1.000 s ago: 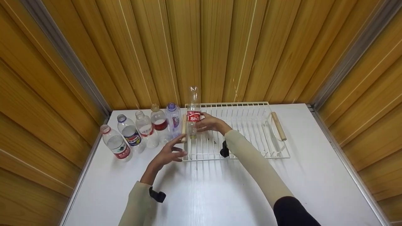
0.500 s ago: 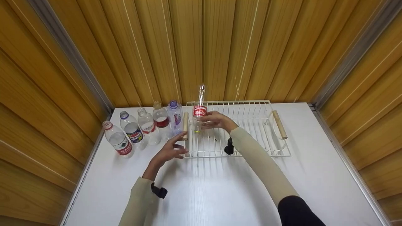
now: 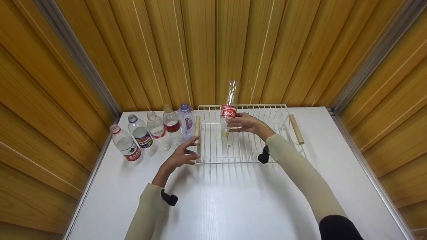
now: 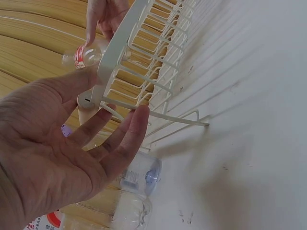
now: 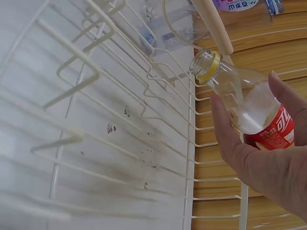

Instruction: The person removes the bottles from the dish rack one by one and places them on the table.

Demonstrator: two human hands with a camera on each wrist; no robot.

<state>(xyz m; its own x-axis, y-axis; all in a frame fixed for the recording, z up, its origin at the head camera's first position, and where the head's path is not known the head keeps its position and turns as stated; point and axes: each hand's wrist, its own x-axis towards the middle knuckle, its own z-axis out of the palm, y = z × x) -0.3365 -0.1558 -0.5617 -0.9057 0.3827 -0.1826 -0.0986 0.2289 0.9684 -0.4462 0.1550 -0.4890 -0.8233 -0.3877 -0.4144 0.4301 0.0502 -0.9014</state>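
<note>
My right hand [image 3: 247, 123] grips a clear plastic cola bottle [image 3: 229, 111] with a red label. The bottle is upside down over the wire dish rack [image 3: 247, 162]; its open neck with a yellow ring [image 5: 211, 67] points downward in the right wrist view. Thumb and fingers wrap its body near the label. My left hand [image 3: 178, 157] is at the rack's front left corner, fingers spread. In the left wrist view its fingertips [image 4: 140, 112] touch the lower wire, and the thumb lies against the rack's end beside the wooden handle [image 3: 197, 130].
Several uncapped plastic bottles [image 3: 171, 124] stand upright in a slanting row left of the rack, the purple-necked one [image 3: 186, 121] closest to it. A second wooden handle [image 3: 296, 129] is on the rack's right end. Wood-patterned panels [image 3: 200, 50] enclose the white table [image 3: 227, 200].
My right hand has carried the inverted bottle rightward, from beside the left handle to farther over the rack. It tilts slightly now. The left hand has stayed at the rack's corner.
</note>
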